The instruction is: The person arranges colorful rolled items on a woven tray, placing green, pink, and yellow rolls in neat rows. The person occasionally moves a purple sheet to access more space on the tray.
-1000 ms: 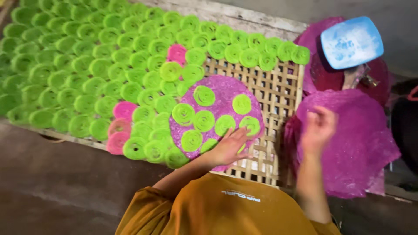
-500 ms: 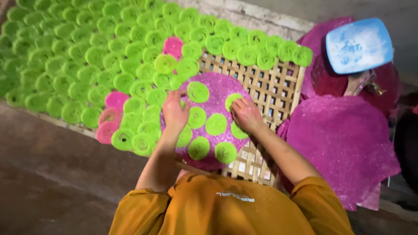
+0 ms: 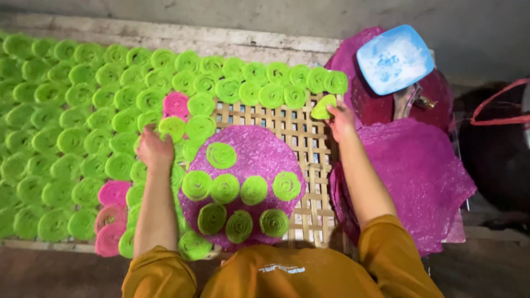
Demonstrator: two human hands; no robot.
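The right hand (image 3: 341, 118), right of centre in the upper half of the frame, pinches one bright green coiled noodle-like disc (image 3: 323, 107) by its lower edge, fingers closed on it, and holds it tilted over the pale woven bamboo lattice tray (image 3: 309, 144), just below the top row of green discs. The left hand (image 3: 154, 148), left of centre, rests with fingers curled on another green spiral disc (image 3: 173, 127) at the edge of the laid-out field; whether it grips that disc or only presses it I cannot tell. The two hands are well apart.

Between them, in the middle of the frame, lies a round magenta mesh-like sheet (image 3: 248, 152) carrying eight more green spirals. A few pink spiral discs (image 3: 114, 193) sit among the green ones at lower left. A stack of crinkled magenta sheets (image 3: 419, 176) fills the right side, with a light blue square plastic plate (image 3: 395, 58) at upper right.

The discs look thin, light and soft, probably damp and floppy: the held one bends where it is pinched. They seem fragile, likely to tear or uncoil if pulled, so a gentle pinch at the rim with support beneath seems the best hold
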